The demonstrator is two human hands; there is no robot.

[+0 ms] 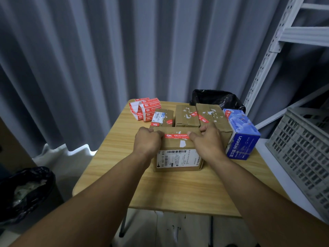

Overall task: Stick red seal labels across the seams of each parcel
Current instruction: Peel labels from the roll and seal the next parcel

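Note:
A brown cardboard parcel (178,157) with a white shipping label on its near side lies in the middle of the wooden table (178,191). A red seal label (176,136) runs across its top seam. My left hand (147,141) grips the parcel's left end with its thumb on the label's left end. My right hand (208,139) curls over the far right edge, and its thumb presses the label's right end. A strip of red seal labels (145,108) lies folded at the table's far left.
Three other brown parcels (187,115) and a blue tissue box (242,134), each with red labels, stand behind and to the right. A black bin bag (217,98) sits beyond the table, a grey crate (302,154) at right, another bin (26,189) at left.

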